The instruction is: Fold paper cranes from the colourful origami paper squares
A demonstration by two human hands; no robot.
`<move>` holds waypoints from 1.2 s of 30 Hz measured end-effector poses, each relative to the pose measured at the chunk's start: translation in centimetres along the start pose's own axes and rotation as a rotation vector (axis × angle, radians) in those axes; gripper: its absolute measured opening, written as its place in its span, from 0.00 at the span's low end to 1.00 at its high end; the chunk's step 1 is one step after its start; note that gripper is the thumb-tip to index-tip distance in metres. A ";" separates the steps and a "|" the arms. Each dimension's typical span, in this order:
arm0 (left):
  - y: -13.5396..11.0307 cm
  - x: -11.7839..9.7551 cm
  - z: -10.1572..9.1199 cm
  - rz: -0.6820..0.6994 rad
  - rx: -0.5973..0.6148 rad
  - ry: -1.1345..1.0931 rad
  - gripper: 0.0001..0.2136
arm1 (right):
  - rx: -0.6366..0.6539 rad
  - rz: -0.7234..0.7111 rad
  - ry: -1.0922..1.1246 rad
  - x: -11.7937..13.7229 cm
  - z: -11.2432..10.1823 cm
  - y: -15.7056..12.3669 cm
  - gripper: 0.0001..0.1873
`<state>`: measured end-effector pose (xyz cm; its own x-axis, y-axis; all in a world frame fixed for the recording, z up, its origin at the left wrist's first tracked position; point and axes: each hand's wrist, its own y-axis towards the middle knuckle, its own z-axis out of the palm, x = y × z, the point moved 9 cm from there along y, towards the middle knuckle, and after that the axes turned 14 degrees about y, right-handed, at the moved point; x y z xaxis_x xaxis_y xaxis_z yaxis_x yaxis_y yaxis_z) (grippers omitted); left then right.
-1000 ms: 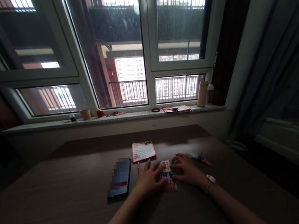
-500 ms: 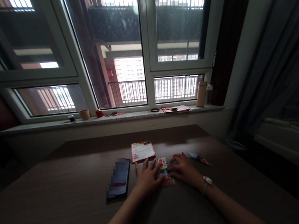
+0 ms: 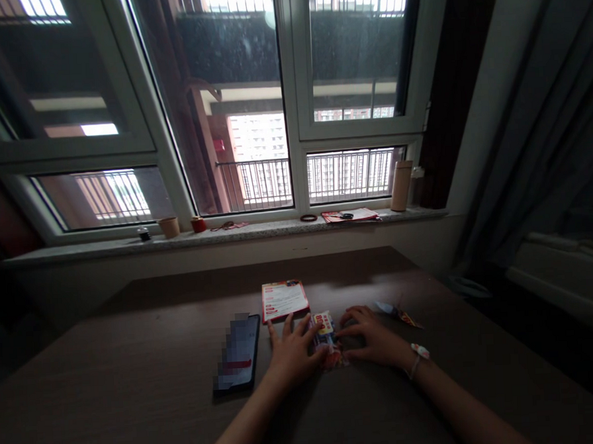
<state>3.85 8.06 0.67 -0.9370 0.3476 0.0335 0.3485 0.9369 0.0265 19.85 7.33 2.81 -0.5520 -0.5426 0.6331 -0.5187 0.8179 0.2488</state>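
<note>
A small printed plastic packet (image 3: 325,343) with a yellow and red label lies flat on the brown table (image 3: 159,348). My left hand (image 3: 294,349) rests over its left side with fingers spread, the index finger and thumb on the packet. At the packet's right edge is my right hand (image 3: 369,337), its fingers slightly bent and apart, fingertips at or touching the edge. A bracelet (image 3: 419,352) circles my right wrist. Just beyond my left fingertips lies a red-bordered printed card (image 3: 284,298).
A phone (image 3: 238,354) lies left of my left hand. To the right of my right hand is a crumpled wrapper piece (image 3: 401,312). The windowsill (image 3: 272,230) behind holds a tan bottle (image 3: 401,187), a paper cup (image 3: 168,227), papers with scissors (image 3: 346,216) and a red spool (image 3: 198,224).
My right hand has shifted slightly to the right and its fingers have drawn back a little along the packet's edge. My left hand and the packet stay nearly still.
</note>
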 end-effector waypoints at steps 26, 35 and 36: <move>-0.2 0.0 -1.2 0.002 -0.117 -0.006 0.20 | -0.130 0.075 -0.023 -0.4 0.6 0.2 0.12; -0.4 0.0 -1.4 -0.008 -0.134 -0.007 0.20 | 0.009 0.154 0.039 -1.2 0.8 -0.2 0.28; -0.4 0.0 -1.4 -0.007 -0.136 -0.008 0.20 | 0.011 0.150 0.036 -1.1 0.7 -0.2 0.28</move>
<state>3.79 7.63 2.09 -0.9396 0.3415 0.0245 0.3408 0.9260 0.1622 20.08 7.59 1.52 -0.6000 -0.4069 0.6888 -0.4391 0.8872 0.1416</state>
